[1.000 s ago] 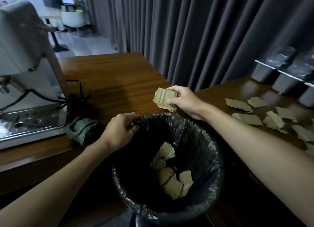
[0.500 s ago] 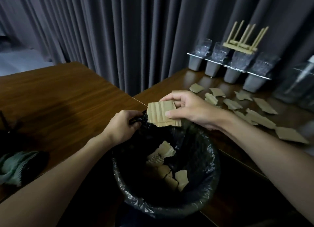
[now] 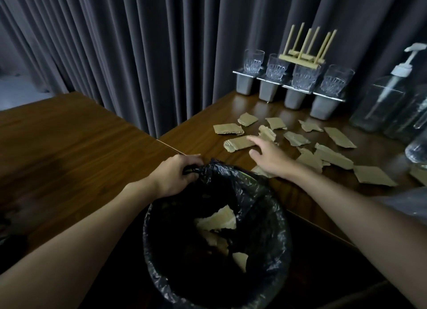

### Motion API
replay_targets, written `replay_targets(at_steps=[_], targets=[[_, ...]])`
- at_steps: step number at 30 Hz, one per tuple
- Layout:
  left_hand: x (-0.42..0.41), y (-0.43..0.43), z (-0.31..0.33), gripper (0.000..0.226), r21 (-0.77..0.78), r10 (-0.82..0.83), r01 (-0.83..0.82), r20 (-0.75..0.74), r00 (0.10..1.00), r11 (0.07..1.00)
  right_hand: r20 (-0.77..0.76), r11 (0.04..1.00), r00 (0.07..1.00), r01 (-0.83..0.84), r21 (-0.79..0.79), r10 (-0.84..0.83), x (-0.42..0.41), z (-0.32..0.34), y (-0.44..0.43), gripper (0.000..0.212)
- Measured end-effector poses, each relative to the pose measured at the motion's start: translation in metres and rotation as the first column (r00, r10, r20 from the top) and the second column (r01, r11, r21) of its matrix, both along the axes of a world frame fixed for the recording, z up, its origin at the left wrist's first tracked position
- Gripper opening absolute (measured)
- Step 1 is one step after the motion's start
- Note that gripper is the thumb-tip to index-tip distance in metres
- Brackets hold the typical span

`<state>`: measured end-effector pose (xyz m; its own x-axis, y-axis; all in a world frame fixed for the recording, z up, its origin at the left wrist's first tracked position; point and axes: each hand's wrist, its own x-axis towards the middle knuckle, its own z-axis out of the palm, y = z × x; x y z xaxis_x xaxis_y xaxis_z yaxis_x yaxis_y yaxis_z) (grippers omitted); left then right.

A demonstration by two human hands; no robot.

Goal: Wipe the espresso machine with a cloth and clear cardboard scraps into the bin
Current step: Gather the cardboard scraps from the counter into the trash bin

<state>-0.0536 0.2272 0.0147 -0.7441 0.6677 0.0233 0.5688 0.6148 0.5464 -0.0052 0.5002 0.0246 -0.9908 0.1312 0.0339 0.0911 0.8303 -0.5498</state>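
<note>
Head view, left hand (image 3: 175, 173) gripping bin liner (image 3: 216, 172), right hand (image 3: 269, 157) fingers (image 3: 253, 138) spread over cardboard scrap (image 3: 235, 144).

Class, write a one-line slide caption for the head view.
Left hand grips the bin liner while right hand reaches toward cardboard scraps.

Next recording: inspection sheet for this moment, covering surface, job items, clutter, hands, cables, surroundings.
Surface: wooden tables meeting at a corner.
Job's things: cardboard scraps strewn on the right table; more inside the black-lined bin; machine and cloth not in view.
Clutter: four glasses on grey stands, a wooden rack resting on them, pump bottles at right.
Hands: left hand grips the liner rim; right hand open over the scraps.
Cables: nothing seen.
Surroundings: grey curtain behind.
</note>
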Motion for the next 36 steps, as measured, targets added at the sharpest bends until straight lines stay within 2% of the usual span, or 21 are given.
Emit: replay_targets(at_steps=[8, 10, 14, 19, 23, 26, 28, 32, 34, 36], targets=[[-0.006, 0.01, -0.015, 0.039, -0.022, -0.02, 0.021, 0.044, 0.999, 1.0, 0.182, 0.975, 0.98, -0.116, 0.191, 0.081, -0.018, -0.019, 0.005, 0.052], [-0.004, 0.009, -0.021, 0.04, -0.01, -0.014, 0.015, 0.035, 0.999, 1.0, 0.142, 0.962, 0.986, -0.116, 0.247, 0.083, -0.02, -0.023, 0.006, 0.048], [-0.001, 0.009, -0.031, 0.04, 0.009, -0.012, 0.012, 0.003, 1.0, 1.0, -0.029, 0.98, 0.995, -0.085, 0.178, 0.091, -0.024, -0.025, 0.006, 0.032], [0.0, 0.008, -0.037, 0.042, 0.022, 0.004, -0.004, -0.01, 1.0, 1.0, 0.025, 0.979, 0.999, -0.043, 0.197, 0.039, -0.031, -0.028, 0.004, 0.021], [0.0, 0.009, -0.037, 0.042, 0.016, 0.008, -0.007, -0.012, 1.0, 1.0, -0.051, 0.982, 0.999, 0.017, 0.187, -0.007, -0.034, -0.031, -0.001, 0.017], [0.0, 0.01, -0.035, 0.042, -0.009, 0.007, -0.008, -0.019, 1.0, 1.0, -0.027, 0.978, 0.999, 0.031, 0.207, -0.026, -0.037, -0.034, -0.004, 0.017], [0.001, 0.011, -0.034, 0.042, -0.016, 0.002, -0.002, -0.021, 1.0, 1.0, 0.007, 0.985, 0.998, 0.057, 0.164, -0.059, -0.039, -0.032, -0.004, 0.025], [0.004, 0.011, -0.035, 0.042, -0.013, -0.005, 0.005, -0.021, 1.0, 1.0, 0.052, 0.991, 0.993, 0.104, 0.086, -0.109, -0.041, -0.024, -0.003, 0.064], [0.004, 0.01, -0.036, 0.042, -0.003, -0.007, 0.007, -0.024, 1.0, 1.0, 0.106, 0.99, 0.989, 0.094, 0.109, -0.105, -0.041, -0.02, -0.003, 0.084], [0.005, 0.009, -0.037, 0.041, 0.005, -0.012, 0.012, -0.023, 1.0, 1.0, 0.15, 0.983, 0.984, 0.074, 0.167, -0.1, -0.039, -0.017, -0.003, 0.092]])
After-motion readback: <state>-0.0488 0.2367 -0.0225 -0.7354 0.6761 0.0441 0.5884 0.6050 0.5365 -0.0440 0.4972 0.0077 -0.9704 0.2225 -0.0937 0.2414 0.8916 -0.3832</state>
